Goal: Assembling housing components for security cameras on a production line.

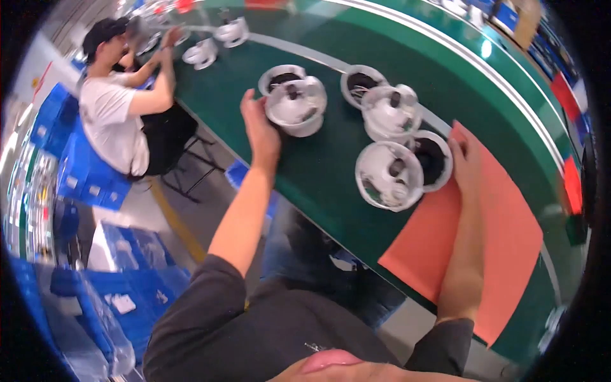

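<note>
Seen from a head camera looking down, a long dark green workbench (331,172) curves away, carrying round white plastic dome housings in pairs.

The left hand (259,124) reaches forward with fingers spread loosely apart, its palm side resting against the nearest-left white dome housing (296,105); nothing is clamped. The right hand (464,162) lies flat, fingers extended and together, on a salmon-pink rectangular mat (490,235), touching the rim of an open white housing with a dark interior (435,160). Just beside that sits a white round housing base showing green circuitry (389,175).

As a judgement, work looks partway through: several housings sit open with wiring exposed, none visibly closed. Both forearms extend straight from dark sleeves.

Farther left, a seated person in a white shirt (114,121) handles similar parts.
</note>
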Tool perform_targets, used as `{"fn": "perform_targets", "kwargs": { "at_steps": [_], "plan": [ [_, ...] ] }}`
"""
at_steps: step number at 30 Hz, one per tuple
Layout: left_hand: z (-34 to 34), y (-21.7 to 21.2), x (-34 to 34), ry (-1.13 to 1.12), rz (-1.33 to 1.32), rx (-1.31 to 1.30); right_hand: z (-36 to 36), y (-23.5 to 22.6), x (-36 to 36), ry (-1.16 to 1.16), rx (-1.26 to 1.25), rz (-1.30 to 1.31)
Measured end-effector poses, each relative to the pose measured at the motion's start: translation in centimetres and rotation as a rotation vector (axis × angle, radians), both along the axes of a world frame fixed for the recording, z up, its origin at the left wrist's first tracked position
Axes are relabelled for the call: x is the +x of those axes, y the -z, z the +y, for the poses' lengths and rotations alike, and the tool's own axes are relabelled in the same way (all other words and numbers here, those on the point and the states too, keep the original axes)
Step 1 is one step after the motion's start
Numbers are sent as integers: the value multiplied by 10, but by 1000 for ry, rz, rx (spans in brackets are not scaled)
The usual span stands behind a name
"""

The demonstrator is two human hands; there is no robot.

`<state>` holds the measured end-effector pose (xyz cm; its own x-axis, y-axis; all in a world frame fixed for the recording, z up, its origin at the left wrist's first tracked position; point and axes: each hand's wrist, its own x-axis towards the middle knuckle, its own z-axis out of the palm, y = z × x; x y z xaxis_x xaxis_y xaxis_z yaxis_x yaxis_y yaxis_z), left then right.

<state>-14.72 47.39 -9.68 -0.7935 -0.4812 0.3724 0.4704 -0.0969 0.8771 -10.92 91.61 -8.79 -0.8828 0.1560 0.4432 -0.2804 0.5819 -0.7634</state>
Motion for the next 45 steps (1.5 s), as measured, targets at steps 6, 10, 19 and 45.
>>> {"fn": "perform_targets", "kwargs": {
  "at_steps": [6,10,19,45],
  "plan": [
    [-15,-2,1,-21,-57,-120,-12,-2,0,53,23,-24],
    [-22,0,5,-56,-55,-109,-23,-16,6,91,42,-65],
    [-4,-10,12,-183,-3,-310,-21,-10,5,31,-67,-26],
    [4,-15,16,-139,57,-233,-5,3,-4,-2,8,-16]
  ]
}}
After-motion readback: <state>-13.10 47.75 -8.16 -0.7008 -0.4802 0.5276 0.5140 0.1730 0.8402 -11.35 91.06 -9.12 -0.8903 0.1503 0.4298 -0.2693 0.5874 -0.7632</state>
